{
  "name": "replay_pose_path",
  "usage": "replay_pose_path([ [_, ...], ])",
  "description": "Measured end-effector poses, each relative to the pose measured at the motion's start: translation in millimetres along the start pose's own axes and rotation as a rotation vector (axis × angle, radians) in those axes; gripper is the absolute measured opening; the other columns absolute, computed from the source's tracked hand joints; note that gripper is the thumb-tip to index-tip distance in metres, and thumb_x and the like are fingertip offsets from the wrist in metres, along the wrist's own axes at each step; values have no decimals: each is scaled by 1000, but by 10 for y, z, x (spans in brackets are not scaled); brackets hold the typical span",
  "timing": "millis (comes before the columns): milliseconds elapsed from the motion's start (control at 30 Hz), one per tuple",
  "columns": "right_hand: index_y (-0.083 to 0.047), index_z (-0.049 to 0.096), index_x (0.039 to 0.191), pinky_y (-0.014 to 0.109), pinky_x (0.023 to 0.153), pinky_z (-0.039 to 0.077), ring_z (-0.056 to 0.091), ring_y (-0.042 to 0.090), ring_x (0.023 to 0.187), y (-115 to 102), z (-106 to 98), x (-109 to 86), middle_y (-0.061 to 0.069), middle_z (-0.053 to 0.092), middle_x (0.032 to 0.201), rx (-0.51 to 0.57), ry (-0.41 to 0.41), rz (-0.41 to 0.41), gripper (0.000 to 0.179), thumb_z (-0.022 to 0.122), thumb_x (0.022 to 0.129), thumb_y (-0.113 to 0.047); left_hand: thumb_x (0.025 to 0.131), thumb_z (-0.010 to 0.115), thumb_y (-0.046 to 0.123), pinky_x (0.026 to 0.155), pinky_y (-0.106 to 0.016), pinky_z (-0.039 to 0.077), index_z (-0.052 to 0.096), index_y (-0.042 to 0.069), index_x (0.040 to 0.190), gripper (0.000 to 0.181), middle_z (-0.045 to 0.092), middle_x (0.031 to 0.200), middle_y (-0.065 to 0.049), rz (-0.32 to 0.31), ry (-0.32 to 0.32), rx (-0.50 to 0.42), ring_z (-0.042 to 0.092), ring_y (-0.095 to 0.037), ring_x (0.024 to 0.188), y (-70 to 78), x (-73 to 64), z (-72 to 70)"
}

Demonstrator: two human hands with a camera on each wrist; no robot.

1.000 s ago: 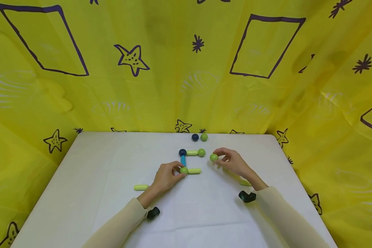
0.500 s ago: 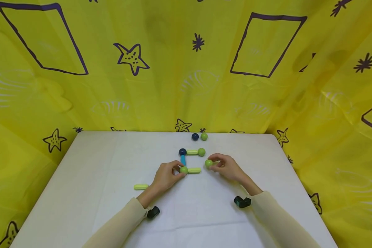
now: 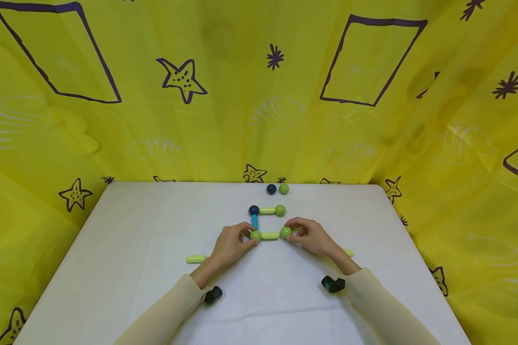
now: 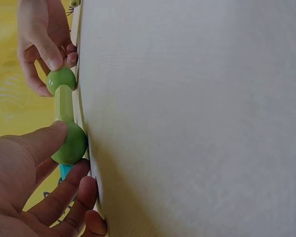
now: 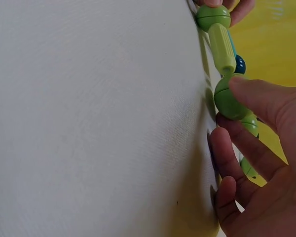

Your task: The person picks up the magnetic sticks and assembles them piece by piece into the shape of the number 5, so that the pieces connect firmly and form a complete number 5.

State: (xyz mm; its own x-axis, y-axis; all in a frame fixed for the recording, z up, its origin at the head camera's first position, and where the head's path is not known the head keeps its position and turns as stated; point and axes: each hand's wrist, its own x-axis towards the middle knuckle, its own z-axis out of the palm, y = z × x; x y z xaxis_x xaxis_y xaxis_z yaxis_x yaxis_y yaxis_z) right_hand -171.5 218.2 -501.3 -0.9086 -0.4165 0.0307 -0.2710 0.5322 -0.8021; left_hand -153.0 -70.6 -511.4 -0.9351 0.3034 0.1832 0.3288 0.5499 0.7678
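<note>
My left hand pinches a green ball between thumb and fingers. That ball joins a blue rod running back and a pale green rod pointing right. With thumb and fingertips my right hand holds another green ball right at that rod's free end. The blue rod's far end meets a dark blue ball, from which a second pale green rod leads to a green ball.
Behind the joined pieces lie a loose dark blue ball and a green ball. One pale green rod lies left of my left hand, another partly behind my right forearm. A yellow curtain encloses the white table.
My right hand has moved left and nearer to me, bringing its green ball to the end of the front pale green rod. My left hand has kept its place.
</note>
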Motion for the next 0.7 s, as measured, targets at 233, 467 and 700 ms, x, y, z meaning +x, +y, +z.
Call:
replay_pose_path([
  [233,-17,72,120,26,69,48,59,15,79,-12,23,-3,1,71,114,-39,-3,-9,31,81,90,-13,88,83,17,56,-24,39,75,13,109,23,74,88,2,7,10,-4,49,-8,62,2,5,3],
  [467,-19,71,121,26,66,46,57,15,77,-16,37,-12,-2,69,114,-47,-4,0,32,81,90,-14,87,83,17,56,-24,39,75,13,108,23,74,88,1,5,16,-3,49,-8,62,1,6,9],
  [700,-19,72,121,26,67,46,57,13,76,-18,44,-9,-2,71,114,-56,-7,-11,32,81,90,-16,87,83,17,55,-24,38,75,13,109,23,73,87,1,2,16,-3,49,-8,63,-1,3,13],
])
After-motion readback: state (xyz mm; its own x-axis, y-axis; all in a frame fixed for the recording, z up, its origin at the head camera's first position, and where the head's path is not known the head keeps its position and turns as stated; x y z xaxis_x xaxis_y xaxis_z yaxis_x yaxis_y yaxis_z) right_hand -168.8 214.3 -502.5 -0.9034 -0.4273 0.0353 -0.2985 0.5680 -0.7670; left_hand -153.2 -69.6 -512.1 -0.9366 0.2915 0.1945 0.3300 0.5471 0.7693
